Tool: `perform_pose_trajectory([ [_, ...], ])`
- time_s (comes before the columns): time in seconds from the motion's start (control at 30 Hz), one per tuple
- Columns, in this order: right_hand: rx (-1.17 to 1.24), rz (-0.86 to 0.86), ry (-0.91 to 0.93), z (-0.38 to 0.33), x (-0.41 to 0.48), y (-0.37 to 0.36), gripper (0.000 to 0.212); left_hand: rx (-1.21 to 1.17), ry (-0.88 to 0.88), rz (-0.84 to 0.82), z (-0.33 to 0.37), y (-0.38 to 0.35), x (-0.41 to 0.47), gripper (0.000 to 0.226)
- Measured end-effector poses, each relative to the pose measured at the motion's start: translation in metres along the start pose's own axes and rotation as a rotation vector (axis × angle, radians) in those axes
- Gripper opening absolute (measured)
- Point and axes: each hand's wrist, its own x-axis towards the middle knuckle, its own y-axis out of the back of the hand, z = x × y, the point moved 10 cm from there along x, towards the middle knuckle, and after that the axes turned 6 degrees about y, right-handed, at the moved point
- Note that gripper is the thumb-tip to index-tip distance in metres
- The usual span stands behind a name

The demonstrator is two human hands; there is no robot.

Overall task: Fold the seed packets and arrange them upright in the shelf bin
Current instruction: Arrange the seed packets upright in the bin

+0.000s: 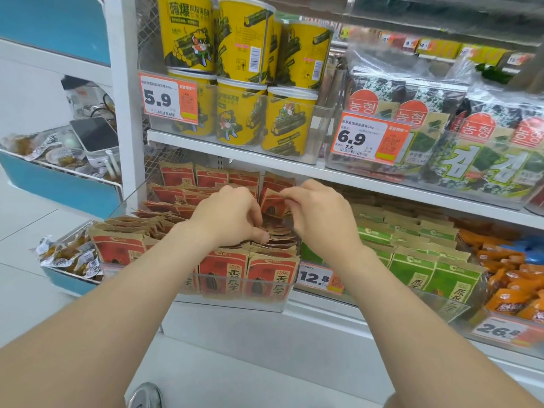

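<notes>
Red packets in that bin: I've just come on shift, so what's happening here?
A person is tidying the red seed packets in the clear shelf bin. The right hand pinches the top edge of one packet mid-bin, while the left hand grips packets beside it. Front packets stand upright; the middle ones lie jumbled.

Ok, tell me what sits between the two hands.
Head view: a red seed packet, pinched by the right hand, lies between it and the left hand.

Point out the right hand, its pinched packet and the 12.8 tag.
right hand (322, 214): head view, back of hand.
pinched packet (271, 203): head view, red front.
12.8 tag (313, 278): head view, printed digits.
</notes>
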Motion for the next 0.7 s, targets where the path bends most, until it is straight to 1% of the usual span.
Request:
perform_pose_trajectory([
  [0.07,-0.103,-0.131,-0.019,0.002,0.005,-0.020,0.027,0.105,-0.004,-0.027,0.004,-0.002,0.007,0.048],
  [0.13,-0.146,-0.194,-0.055,0.006,0.008,-0.031,0.027,0.222,-0.038,-0.024,0.011,-0.003,0.012,0.051],
  [0.3,-0.292,-0.194,-0.121,0.018,0.016,-0.041,0.024,0.493,-0.157,0.048,0.042,-0.012,0.017,0.034],
  [0.37,-0.297,-0.209,-0.159,0.022,0.017,-0.045,0.023,0.511,-0.117,0.058,0.041,-0.017,0.020,0.031],
  [0.47,-0.222,-0.270,-0.227,0.028,0.015,-0.057,0.029,0.510,-0.048,0.023,0.031,-0.027,0.027,0.031],
  [0.6,-0.107,-0.400,-0.295,0.036,0.009,-0.075,0.035,0.402,-0.012,-0.010,0.026,-0.027,0.028,0.031],
  [0.63,-0.091,-0.412,-0.303,0.036,0.010,-0.073,0.036,0.353,-0.006,-0.024,0.025,-0.025,0.028,0.028],
  [0.7,-0.067,-0.419,-0.316,0.035,0.016,-0.064,0.037,0.258,-0.001,-0.047,0.020,-0.018,0.029,0.012],
])
